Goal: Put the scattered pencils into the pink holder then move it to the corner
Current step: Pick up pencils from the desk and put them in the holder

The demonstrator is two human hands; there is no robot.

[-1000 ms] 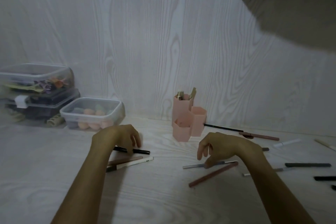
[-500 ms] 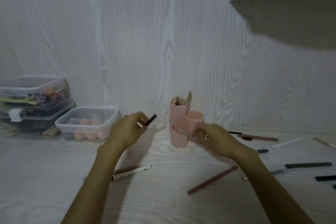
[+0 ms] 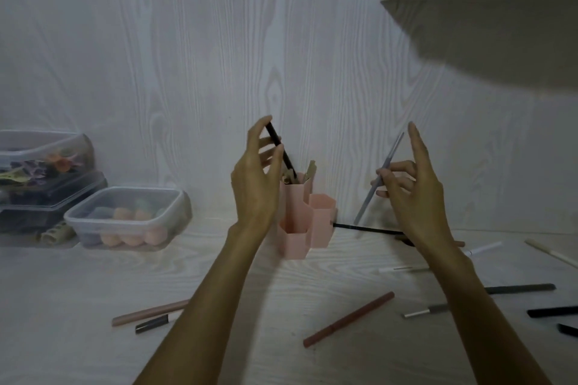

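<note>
The pink holder (image 3: 316, 222), a cluster of hexagonal tubes, stands on the pale desk by the back wall. My left hand (image 3: 255, 184) is raised just left of it and grips a black pencil (image 3: 281, 151), whose lower end dips into the tallest tube. My right hand (image 3: 413, 191) is lifted to the right of the holder and pinches a grey pencil (image 3: 380, 176), held tilted above the desk. Loose pencils lie scattered: a red-brown one (image 3: 348, 319) in the middle, a pink one (image 3: 147, 312) at left, several dark and white ones at right.
Clear plastic boxes (image 3: 125, 219) with small items sit stacked at the left by the wall. A thin black pencil (image 3: 366, 228) lies behind the holder. A shelf (image 3: 484, 9) overhangs the upper right. Wood-grain wall closes the back.
Both hands rose from the desk, each with a pencil. The left one brought the black pencil over to the tallest tube; the right one lifted the grey pencil up beside the holder.
</note>
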